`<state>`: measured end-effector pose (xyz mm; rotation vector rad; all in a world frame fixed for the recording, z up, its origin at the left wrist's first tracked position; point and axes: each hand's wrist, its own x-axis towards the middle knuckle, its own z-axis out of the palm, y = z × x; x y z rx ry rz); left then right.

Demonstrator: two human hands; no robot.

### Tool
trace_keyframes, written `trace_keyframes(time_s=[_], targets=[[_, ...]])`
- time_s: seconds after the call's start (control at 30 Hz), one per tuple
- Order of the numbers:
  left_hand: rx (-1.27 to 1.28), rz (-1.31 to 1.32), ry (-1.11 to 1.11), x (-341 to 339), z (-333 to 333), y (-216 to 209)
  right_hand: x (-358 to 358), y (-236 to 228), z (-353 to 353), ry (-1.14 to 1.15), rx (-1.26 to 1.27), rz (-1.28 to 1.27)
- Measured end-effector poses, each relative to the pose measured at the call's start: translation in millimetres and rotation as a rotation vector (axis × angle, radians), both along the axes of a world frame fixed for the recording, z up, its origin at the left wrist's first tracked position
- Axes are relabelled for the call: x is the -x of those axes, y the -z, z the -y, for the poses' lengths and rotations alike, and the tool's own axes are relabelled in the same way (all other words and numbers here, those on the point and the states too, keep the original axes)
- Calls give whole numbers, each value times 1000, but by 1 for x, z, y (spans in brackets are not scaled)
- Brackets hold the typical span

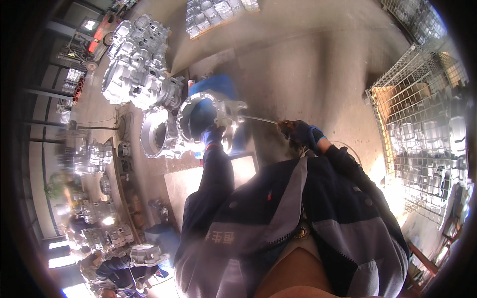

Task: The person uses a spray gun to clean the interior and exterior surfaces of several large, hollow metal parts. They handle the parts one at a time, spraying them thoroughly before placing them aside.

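Observation:
In front of me a silvery cast-metal housing (195,97) with a large round opening stands on edge over a blue drum (221,87). My left hand (212,135), in a dark blue glove, grips its near lower rim; the fingertips are partly hidden. My right hand (303,134), gloved too, is closed around the grip of a tool with a long thin metal shaft (261,119). That shaft points left, its tip at the housing's right side. Whether the tip touches the metal cannot be made out. Right beside it on the left is a second ring-shaped housing (155,131).
Many similar castings (134,64) are piled at the far left, with more on a pallet (213,27) ahead. A wire mesh cage (412,114) of castings stands right. A pale board (186,181) lies near my left arm. Another person (119,268) works at lower left.

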<state>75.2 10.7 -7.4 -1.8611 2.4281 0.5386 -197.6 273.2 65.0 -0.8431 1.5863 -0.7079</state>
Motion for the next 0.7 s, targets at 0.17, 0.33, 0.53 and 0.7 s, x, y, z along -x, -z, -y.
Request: trace_keyframes(time_s=[0.17, 0.33, 0.53, 0.7], targets=[[-7, 92, 75, 3, -9, -22, -8, -36, 0, 101, 217, -99], [-57, 53, -68, 28, -8, -33, -8, -60, 9, 5, 113, -356], [-20, 40, 1, 39, 34, 10, 1, -36, 9, 100, 153, 27], [-306, -229, 147, -6, 88, 27, 14, -1, 0, 49, 43, -56]])
